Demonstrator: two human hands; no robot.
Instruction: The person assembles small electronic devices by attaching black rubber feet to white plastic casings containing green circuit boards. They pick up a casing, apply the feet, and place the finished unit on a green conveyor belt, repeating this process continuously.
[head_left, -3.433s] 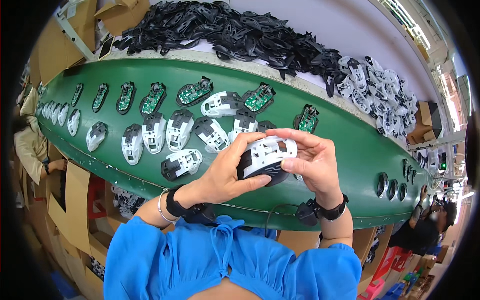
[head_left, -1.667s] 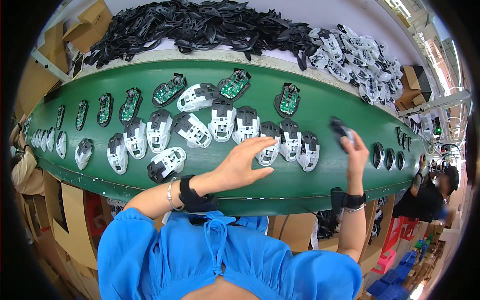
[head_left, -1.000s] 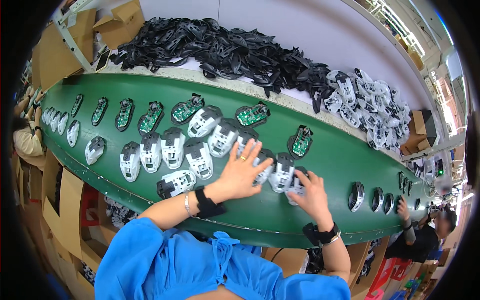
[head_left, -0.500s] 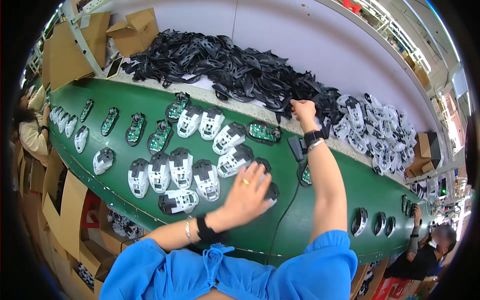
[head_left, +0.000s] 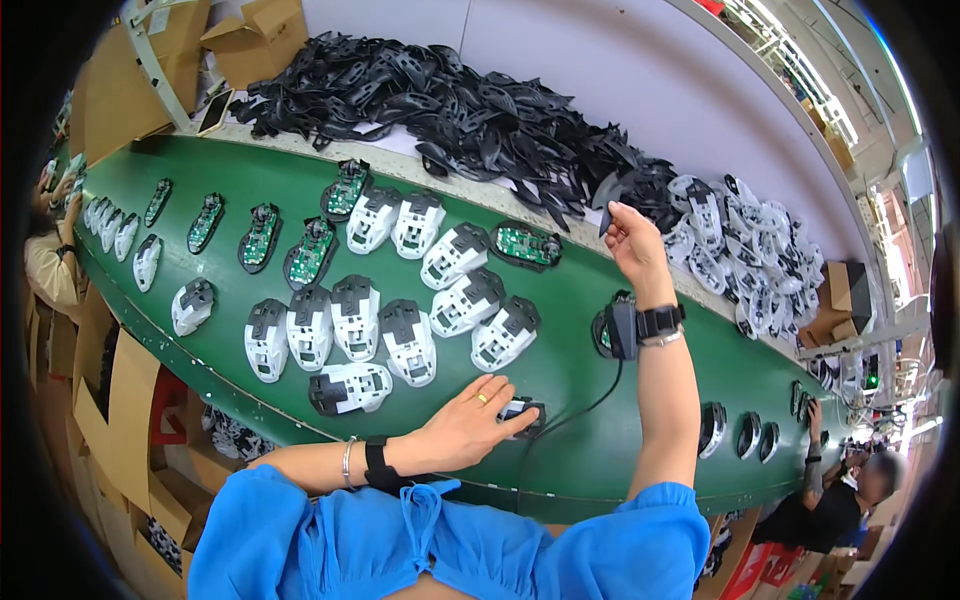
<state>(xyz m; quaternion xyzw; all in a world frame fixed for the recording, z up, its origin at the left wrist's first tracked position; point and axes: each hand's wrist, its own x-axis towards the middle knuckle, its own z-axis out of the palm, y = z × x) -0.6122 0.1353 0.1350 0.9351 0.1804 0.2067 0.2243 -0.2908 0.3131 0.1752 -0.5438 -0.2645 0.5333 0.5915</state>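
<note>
My right hand (head_left: 636, 243) is raised at the front of the long heap of black plastic parts (head_left: 480, 120). Pinched in its fingers is a thin, curved black plastic piece (head_left: 606, 220). On the green table my left hand (head_left: 465, 425) closes around a white-and-black mouse shell (head_left: 522, 408), most of it hidden under the fingers. Several similar mouse shells (head_left: 408, 345) lie beyond and to the left of that hand. A mouse base with a green circuit board (head_left: 526, 244) rests near the ledge.
Below my right wrist sits a black box-shaped device (head_left: 622, 325) with a cable. More circuit-board bases (head_left: 258, 238) lie left. White shell parts (head_left: 750, 250) are heaped on the right ledge, beside a cardboard box (head_left: 838, 300). Co-workers sit at both table ends.
My right hand has come away from the black heap with a curved piece. My left hand has come down onto a mouse shell, exposing another shell beyond it. The view has shifted slightly.
</note>
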